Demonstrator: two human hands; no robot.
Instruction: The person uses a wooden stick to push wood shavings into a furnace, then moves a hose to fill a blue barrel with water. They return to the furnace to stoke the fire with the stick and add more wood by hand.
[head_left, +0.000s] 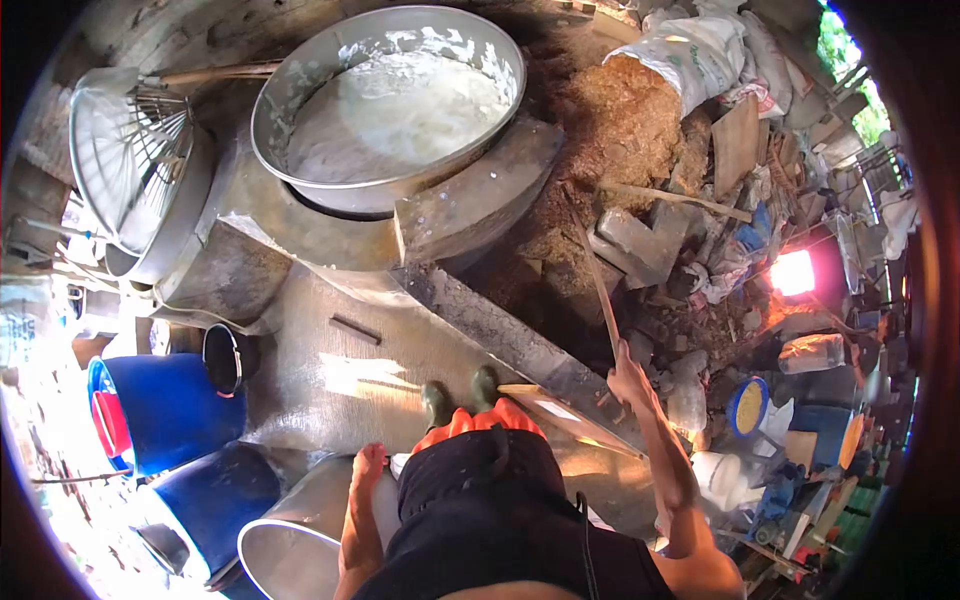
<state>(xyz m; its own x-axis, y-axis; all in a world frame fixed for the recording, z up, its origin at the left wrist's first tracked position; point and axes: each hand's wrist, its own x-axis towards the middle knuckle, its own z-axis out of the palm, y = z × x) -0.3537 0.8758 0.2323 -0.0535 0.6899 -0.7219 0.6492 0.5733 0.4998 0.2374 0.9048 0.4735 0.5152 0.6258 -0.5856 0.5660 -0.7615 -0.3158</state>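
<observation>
My right hand (pixel 627 378) is closed around the lower end of a long wooden stick (pixel 593 262). The stick's far end reaches forward and up to the dark ground beside the heap of brown sawdust-like material (pixel 628 110). Low at my left side, next to my thigh, is my left hand (pixel 369 465); its fingers are too small and foreshortened to read. A large metal pot (pixel 290 530) stands close to it. Ahead, a wide metal pan (pixel 385 185) holding whitish, frothy liquid (pixel 400 115) sits in a curved concrete stove (pixel 480 195).
Blue barrels (pixel 175 410) stand at the left, with a black bucket (pixel 225 360). A low concrete ledge (pixel 510 335) runs diagonally past my boots (pixel 485 385). Concrete blocks (pixel 640 245), wood scraps and white sacks (pixel 690 55) crowd the right. A short bar (pixel 355 330) lies on the wet floor.
</observation>
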